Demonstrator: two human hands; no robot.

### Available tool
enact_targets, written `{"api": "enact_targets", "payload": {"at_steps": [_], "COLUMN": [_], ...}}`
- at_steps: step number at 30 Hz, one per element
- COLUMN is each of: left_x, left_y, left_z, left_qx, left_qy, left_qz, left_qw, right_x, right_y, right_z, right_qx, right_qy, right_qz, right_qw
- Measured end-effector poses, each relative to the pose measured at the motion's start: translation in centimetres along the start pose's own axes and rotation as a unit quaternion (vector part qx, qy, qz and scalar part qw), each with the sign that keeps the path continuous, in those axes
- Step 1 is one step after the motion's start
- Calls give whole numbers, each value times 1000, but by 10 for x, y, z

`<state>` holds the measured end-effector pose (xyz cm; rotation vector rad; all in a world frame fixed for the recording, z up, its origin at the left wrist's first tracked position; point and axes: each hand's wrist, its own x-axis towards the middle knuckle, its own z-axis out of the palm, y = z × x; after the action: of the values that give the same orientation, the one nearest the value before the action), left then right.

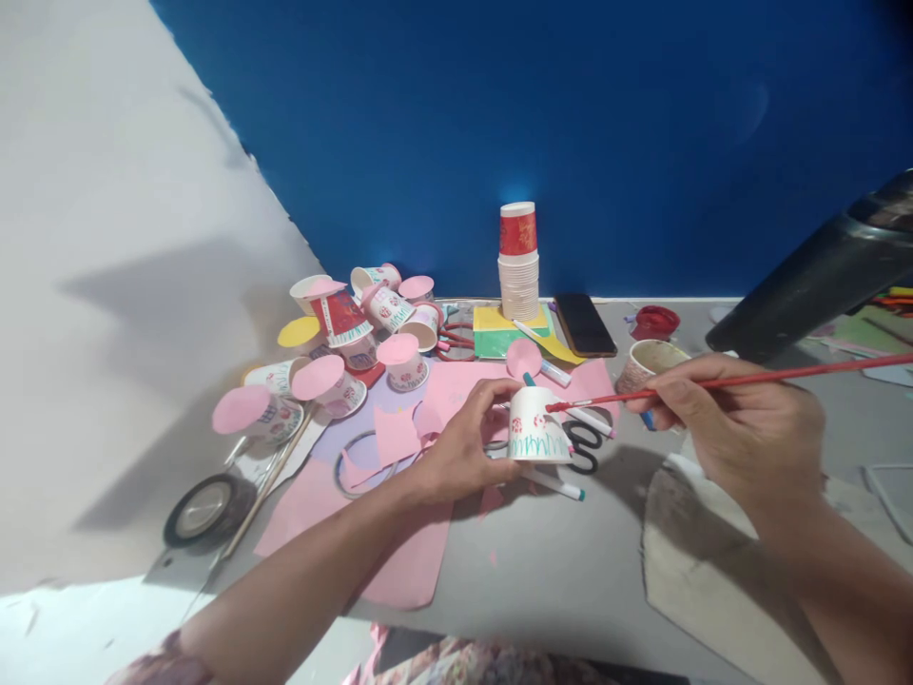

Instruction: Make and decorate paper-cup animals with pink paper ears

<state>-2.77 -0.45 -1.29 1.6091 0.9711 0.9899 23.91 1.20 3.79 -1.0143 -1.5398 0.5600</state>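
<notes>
My left hand (471, 442) is closed around a white paper cup (536, 440), gripping it upside down above the table. Green grass strokes run along the cup's rim, with small red dotted marks higher up. Between the fingers of my right hand (748, 428) is a red paintbrush (742, 379), its tip at the cup's upper right side. Behind that hand stands a small cup (652, 360) with a stained inside. Below and right of the painted cup lie black-handled scissors (586, 447) and a marker with a green end (553, 483).
Several decorated cups (332, 385) with pink paper circles crowd the left. A cup stack (519, 271) stands on a yellow-green box (499, 341), beside a phone (585, 323). A dark bottle (806, 262) leans in at right. Tape (203, 511) and pink paper (406, 566) lie nearer.
</notes>
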Motion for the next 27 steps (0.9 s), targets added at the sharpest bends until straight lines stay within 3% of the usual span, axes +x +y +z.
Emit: {"api": "enact_targets", "payload": {"at_steps": [11,16,22,27], "left_x": [0,0,-1,-1], "left_y": [5,4,4,7], "left_z": [1,1,0,0], "left_qx": [19,30,35,34], "left_qy": [4,3,7,9], "left_qz": [-6,8,6,6], "left_qw": [1000,1000,999,999], "right_x": [-1,0,0,-1], "right_y": [-1,-3,-2,-1], "right_z": [0,2,-2,-2], "right_qx": [-4,-2,-10,-22], "right_qy": [-19,-35,8,-14], "right_qz": [-31,-11,-6,-17], "right_qw": [999,999,1000,1000]}}
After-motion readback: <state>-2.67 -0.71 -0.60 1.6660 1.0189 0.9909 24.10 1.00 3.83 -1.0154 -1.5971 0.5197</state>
